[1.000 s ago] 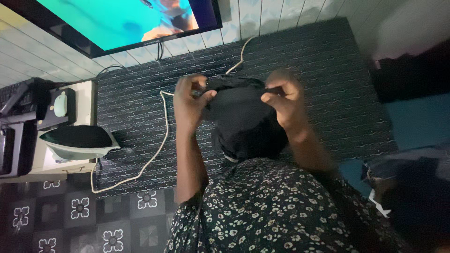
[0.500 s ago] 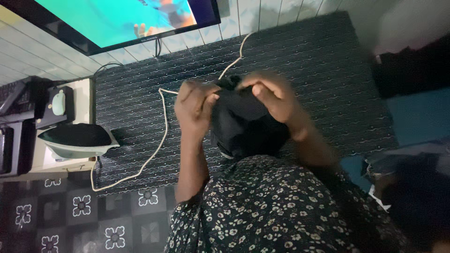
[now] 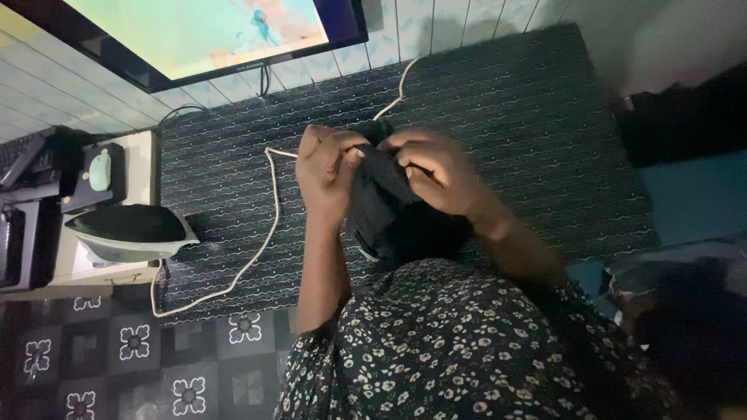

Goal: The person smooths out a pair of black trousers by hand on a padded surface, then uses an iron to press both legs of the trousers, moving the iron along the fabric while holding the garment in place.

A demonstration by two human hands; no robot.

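Your left hand (image 3: 327, 167) and right hand (image 3: 436, 171) pinch a black cloth (image 3: 381, 202), fingers clamped on its top edge. Iron (image 3: 128, 232) sits far left; cord (image 3: 264, 225) crosses the mat (image 3: 529, 124).

**One lit screen on the wall**

A flat television (image 3: 202, 35) hangs on the pale panelled wall (image 3: 70, 89), above the far edge of the dark patterned mat (image 3: 506, 101). Its frame is thin and black, a wide rectangle cut off by the upper edge of the view. The picture glows pale green and yellow, with a deep blue patch at its right end.
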